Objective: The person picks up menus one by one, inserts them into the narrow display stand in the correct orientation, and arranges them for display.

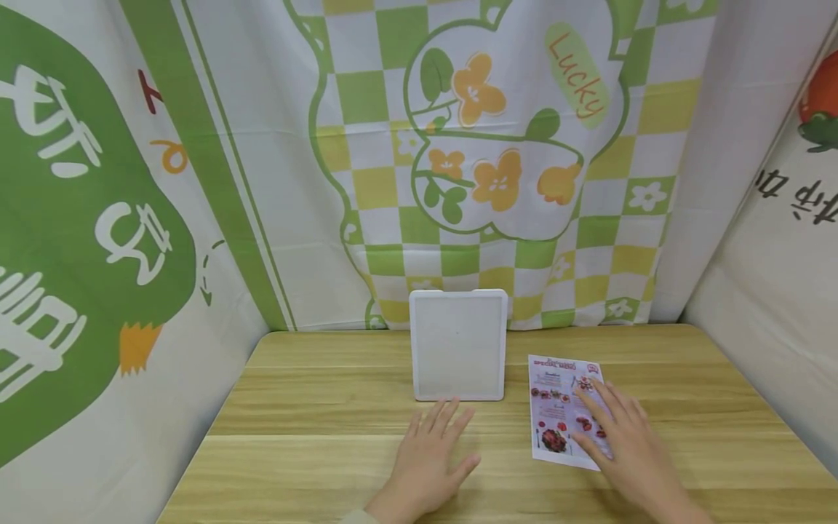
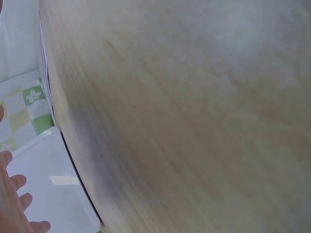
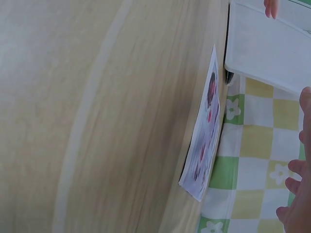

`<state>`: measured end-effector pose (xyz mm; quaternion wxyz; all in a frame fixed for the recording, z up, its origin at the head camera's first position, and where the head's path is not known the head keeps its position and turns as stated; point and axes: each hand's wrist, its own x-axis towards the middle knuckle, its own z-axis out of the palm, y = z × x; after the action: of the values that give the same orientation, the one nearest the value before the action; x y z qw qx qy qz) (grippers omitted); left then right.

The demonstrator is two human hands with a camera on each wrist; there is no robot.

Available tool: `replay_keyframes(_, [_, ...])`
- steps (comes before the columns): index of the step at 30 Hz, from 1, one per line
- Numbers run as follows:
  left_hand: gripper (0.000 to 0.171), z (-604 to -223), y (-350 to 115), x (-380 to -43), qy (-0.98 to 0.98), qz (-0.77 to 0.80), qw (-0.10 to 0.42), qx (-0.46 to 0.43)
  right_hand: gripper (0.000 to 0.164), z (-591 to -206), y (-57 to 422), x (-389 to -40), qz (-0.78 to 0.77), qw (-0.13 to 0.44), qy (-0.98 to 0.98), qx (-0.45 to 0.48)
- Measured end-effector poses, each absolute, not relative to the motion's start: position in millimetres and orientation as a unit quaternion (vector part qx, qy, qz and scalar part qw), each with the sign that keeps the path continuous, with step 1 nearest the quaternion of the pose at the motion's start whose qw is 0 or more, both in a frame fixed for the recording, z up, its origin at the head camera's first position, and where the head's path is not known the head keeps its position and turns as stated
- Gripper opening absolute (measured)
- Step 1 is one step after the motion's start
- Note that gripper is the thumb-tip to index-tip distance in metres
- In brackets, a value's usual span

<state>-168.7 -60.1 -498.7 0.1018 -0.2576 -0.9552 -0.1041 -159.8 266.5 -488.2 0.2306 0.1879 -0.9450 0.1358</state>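
Note:
A white rectangular frame [image 1: 458, 346] with a pale blank panel stands upright near the middle of the table. Just in front of it, my left hand [image 1: 425, 462] is spread with straight fingers and holds nothing. The left wrist view shows the same hand [image 2: 14, 208] beside the frame's glossy face [image 2: 53, 187]. To the right of the frame lies a printed menu sheet [image 1: 553, 415] with food pictures. Over its right side is my right hand [image 1: 631, 447], fingers extended, covering part of the print. In the right wrist view a gap separates that hand [image 3: 299, 194] from the sheet [image 3: 204, 141].
The wood-grain table [image 1: 314, 437] has its back edge against a green-and-yellow checkered curtain [image 1: 471, 266]. Printed cloth walls stand at the left [image 1: 85, 218] and right [image 1: 772, 276].

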Motion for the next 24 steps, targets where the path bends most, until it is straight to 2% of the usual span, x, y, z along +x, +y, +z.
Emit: replay_keyframes(24, [0.064, -503.2, -36.6, -179.5, -0.941, -0.120, 0.065, -0.309, 0.072, -502.3, 299.4, -159.2, 0.169, 0.219, -0.940, 0.201])
